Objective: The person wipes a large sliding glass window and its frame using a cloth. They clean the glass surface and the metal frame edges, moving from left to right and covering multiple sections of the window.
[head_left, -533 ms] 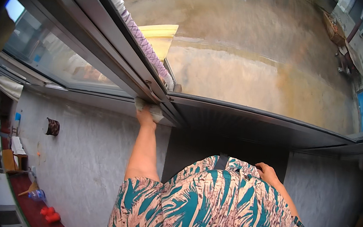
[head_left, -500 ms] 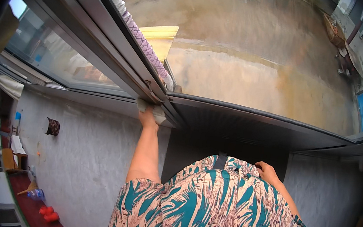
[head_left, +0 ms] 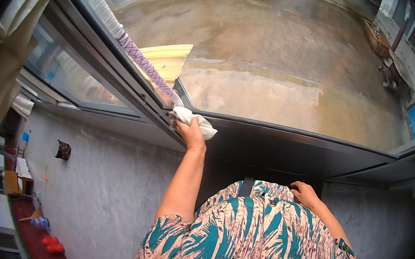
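A crumpled white cloth (head_left: pixel 206 127) is gripped in my left hand (head_left: pixel 191 132), fingers wrapped round it. Hand and cloth press at the corner where the grey metal door frame (head_left: pixel 108 47) meets the top edge of the dark lower panel (head_left: pixel 288 145). Just past the cloth, a long bar wrapped in white and purple (head_left: pixel 145 64) slants up to the left. My right hand (head_left: pixel 306 195) rests low by the hem of my patterned shirt (head_left: pixel 278 231). Its thumb and bent fingers are apart, with nothing seen in them; some fingertips are hidden.
Beyond the glass lies a wet concrete yard (head_left: pixel 280 45) with a yellow corrugated sheet (head_left: pixel 167 57) near the frame. A beige curtain (head_left: pixel 12 54) hangs at the left. On the grey floor (head_left: pixel 91 193) stands a dark patterned bin (head_left: pixel 63 150); red objects (head_left: pixel 52 244) lie at lower left.
My left hand has moved the cloth up and to the right, from the frame's lower side to the corner by the panel's top edge. The view has shifted; my right hand stays by the shirt.
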The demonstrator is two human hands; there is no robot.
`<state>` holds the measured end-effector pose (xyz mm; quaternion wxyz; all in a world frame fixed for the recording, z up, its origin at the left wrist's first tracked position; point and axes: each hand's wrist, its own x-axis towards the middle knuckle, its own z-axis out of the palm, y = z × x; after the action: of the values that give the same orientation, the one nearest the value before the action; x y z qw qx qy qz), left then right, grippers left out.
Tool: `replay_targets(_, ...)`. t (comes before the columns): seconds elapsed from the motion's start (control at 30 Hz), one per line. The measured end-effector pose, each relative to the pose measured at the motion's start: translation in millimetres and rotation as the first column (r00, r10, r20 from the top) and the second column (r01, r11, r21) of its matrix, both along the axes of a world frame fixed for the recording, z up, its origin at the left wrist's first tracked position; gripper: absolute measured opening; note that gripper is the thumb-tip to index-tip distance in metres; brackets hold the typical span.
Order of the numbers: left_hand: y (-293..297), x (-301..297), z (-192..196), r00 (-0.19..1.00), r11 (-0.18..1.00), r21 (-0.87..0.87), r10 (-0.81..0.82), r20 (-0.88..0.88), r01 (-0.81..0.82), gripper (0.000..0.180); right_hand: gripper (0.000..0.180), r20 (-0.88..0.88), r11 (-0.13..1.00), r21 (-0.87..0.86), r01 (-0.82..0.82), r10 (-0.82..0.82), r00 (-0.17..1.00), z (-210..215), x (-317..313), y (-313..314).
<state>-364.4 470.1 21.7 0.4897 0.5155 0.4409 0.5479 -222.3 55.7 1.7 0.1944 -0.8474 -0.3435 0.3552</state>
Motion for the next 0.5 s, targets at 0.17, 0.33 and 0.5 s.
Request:
replay_targets(0.17,-44,31,-4,0.899,0.991,0.133,0.046,-0.436,0.014,0.079,0.036,0.009,0.999,-0.002,0.049,-0.049,0.999,3,-16,-7)
replay_targets(0.33,-108,57,-4,0.898,0.961,0.204,-0.082,-0.433,0.186,0.082,0.035,0.003,0.992,-0.100,0.072,-0.072,0.997,10,-23,-22)
replay_targets(0.5,-154,63,19,0.873,0.878,0.213,-0.341,-0.349,0.428,0.083,0.036,-0.031,0.990,-0.117,0.077,-0.081,0.996,13,-26,-32)
